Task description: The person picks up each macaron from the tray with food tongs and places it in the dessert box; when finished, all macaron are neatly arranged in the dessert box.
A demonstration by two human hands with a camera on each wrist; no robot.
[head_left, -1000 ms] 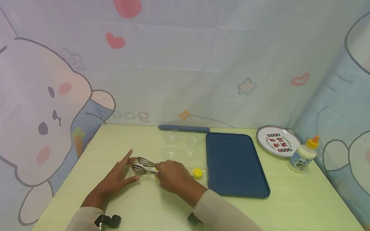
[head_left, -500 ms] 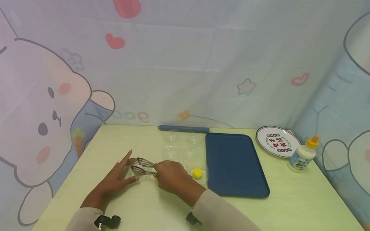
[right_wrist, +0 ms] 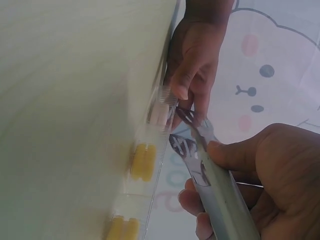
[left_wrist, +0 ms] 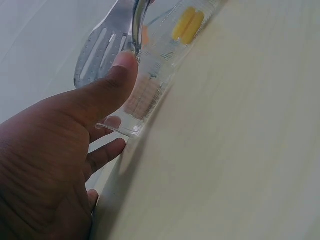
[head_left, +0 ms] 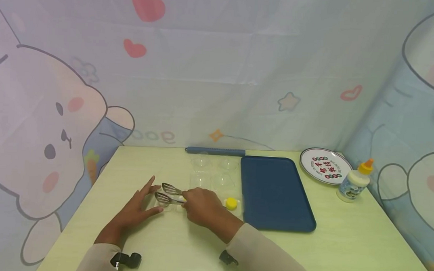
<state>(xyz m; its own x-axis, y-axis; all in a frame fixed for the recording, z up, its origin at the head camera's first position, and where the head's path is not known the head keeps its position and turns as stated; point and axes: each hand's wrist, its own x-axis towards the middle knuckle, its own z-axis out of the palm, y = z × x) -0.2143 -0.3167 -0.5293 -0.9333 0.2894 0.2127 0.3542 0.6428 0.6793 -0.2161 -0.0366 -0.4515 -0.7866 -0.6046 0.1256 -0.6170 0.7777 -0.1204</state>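
Slotted silver metal tongs (right_wrist: 212,185) are shifting slightly in the grip of the right hand (head_left: 201,206), the left hand (head_left: 137,207) lying loosely spread, above a pale-green tabletop (head_left: 168,246) before cartoon-printed cloth hangings (head_left: 219,83).

The tongs (left_wrist: 119,27) were silver, the container (head_left: 223,180) clear, the pieces (right_wrist: 138,162) bright yellow, and the table (head_left: 183,251) pale yellow-green. The tray (head_left: 278,192) was plain dark blue and the rod (head_left: 215,151) greyish blue, while the plate (head_left: 326,166) was white with a dark rim line, red characters and red-and-green rings. The sleeves (head_left: 270,253) were beige, and the pale cloth (head_left: 204,102) bore printed pink hearts.
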